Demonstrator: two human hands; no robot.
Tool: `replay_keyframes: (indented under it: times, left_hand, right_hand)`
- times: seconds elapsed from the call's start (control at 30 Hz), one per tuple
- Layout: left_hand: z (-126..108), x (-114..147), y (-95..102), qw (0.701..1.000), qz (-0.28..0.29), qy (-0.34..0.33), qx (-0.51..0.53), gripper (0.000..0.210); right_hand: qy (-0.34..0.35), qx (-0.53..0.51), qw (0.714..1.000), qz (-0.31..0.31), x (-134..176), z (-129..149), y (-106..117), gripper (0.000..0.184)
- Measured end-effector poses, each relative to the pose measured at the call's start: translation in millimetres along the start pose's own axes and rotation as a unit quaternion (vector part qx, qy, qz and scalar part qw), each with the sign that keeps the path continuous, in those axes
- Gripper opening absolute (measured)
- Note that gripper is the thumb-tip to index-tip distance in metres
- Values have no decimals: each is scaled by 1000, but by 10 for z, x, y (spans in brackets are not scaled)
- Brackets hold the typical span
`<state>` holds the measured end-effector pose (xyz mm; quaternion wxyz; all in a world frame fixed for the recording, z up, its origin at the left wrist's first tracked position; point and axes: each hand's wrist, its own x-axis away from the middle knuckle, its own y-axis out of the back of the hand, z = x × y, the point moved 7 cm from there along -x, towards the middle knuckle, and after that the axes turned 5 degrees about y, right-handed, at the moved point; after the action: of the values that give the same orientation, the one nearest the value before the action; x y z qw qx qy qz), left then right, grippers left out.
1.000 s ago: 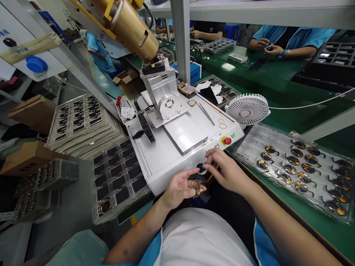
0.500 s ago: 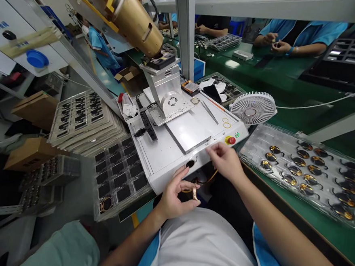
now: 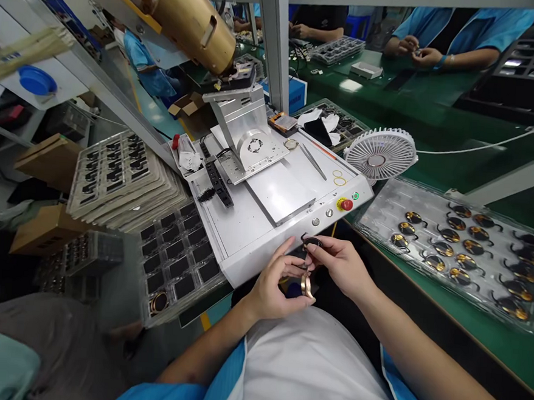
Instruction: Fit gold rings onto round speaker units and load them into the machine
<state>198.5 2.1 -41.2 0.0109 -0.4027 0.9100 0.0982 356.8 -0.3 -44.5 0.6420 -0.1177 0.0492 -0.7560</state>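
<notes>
Low in front of my body, both hands work close together at the machine's front edge. My left hand (image 3: 272, 289) is closed on a gold-coloured watch case (image 3: 307, 285), held tilted between thumb and fingers. My right hand (image 3: 347, 268) pinches a round black watch display (image 3: 312, 242) with a thin dark tail, just above the case. The fingertips of both hands nearly meet, and part of the case is hidden behind them. Beyond the hands stands a white machine (image 3: 245, 253) with a metal bracket (image 3: 238, 119) on top.
A clear tray (image 3: 384, 217) of round displays with tails lies at right, beside a white fan (image 3: 380, 156). At left are a tray of black squares (image 3: 184, 270) and stacked trays (image 3: 113, 171). Tweezers (image 3: 314, 162) and a red button (image 3: 346, 204) are on the machine. Co-workers sit opposite.
The black display has passed from my left fingertips into my right hand's pinch. My right hand has come down and in towards my left, which moved slightly right with the gold case.
</notes>
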Motion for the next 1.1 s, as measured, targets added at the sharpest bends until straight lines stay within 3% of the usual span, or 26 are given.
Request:
replay_keyframes:
  times: [0.2, 0.47, 0.9, 1.0, 1.1]
  left_hand:
    - [-12, 12, 6, 997, 35, -42, -56, 65]
    - [-11, 1, -74, 982, 71, -67, -161, 63]
    - [22, -23, 12, 994, 85, -67, 24, 90]
    - [52, -26, 74, 991, 53, -51, 115, 84]
    - [150, -52, 182, 982, -16, 2, 190, 67]
  right_hand:
    - [-12, 24, 999, -44, 29, 6, 70, 44]
    - [-44, -37, 998, -38, 56, -113, 101, 48]
    - [-64, -94, 993, -25, 55, -167, 66, 49]
    - [-76, -96, 992, -29, 62, -161, 70, 50]
    - [-81, -91, 992, -31, 82, -116, 68, 48]
